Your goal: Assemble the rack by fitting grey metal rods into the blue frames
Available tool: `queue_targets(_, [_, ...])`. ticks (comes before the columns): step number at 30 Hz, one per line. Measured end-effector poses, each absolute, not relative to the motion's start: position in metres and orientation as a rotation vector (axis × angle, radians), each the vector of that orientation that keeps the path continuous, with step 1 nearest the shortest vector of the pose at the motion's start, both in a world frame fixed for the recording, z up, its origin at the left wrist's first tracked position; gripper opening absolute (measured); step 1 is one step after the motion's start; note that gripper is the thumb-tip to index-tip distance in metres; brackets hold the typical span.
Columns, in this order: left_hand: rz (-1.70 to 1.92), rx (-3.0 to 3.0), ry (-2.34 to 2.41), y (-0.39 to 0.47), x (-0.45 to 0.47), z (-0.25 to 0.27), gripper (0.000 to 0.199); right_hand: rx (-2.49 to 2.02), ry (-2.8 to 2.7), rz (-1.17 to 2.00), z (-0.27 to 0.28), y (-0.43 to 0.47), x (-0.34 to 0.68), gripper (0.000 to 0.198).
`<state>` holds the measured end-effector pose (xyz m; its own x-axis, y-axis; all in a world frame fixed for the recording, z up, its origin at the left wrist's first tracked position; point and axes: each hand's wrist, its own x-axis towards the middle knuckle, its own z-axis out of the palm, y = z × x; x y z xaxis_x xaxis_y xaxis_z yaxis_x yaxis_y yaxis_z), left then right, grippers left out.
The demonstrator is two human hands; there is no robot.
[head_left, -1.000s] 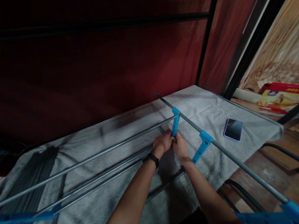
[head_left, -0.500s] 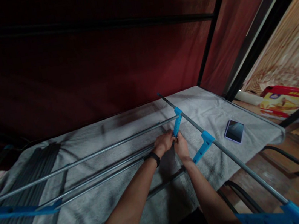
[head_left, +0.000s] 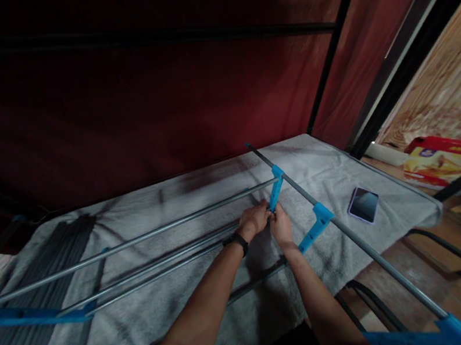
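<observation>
Both hands meet right at the blue clip (head_left: 276, 192) on the rack's side bar (head_left: 346, 231), over the grey blanket (head_left: 200, 201). The left hand (head_left: 255, 219), a black watch (head_left: 236, 242) on its wrist, has its fingers curled round the end of a thin metal rod (head_left: 174, 259) just below that clip, and the right hand (head_left: 281, 226) is pinched against the clip's lower end, fingertips touching the left hand's. Risk here, as I judge it: the rod end could skip off the clip's socket if the two hands push out of line, and fingers are packed so close that one could get nipped between rod and plastic. The side bar also looks free to swing, which could throw the other rods off. The clip itself is bright blue plastic, slim and angled, its top hooked on the side bar and its foot hidden behind the fingers. A second blue clip (head_left: 315, 225) sits further down the same bar, nearer the person, with nothing in it. Beyond the bar, on the blanket, lies a phone (head_left: 364, 204), well apart from the hands.
</observation>
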<state>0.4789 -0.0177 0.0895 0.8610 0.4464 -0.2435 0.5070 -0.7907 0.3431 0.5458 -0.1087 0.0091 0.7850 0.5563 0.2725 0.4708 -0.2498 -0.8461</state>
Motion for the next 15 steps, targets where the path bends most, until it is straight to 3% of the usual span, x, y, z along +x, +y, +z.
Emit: queue_targets(15, [-0.235, 2.596, 0.666, -0.0154, 0.4797, 0.0935, 0.032, -2.037, -0.869, 0.029, 0.0128, -0.1097, 0.5390, 0.039])
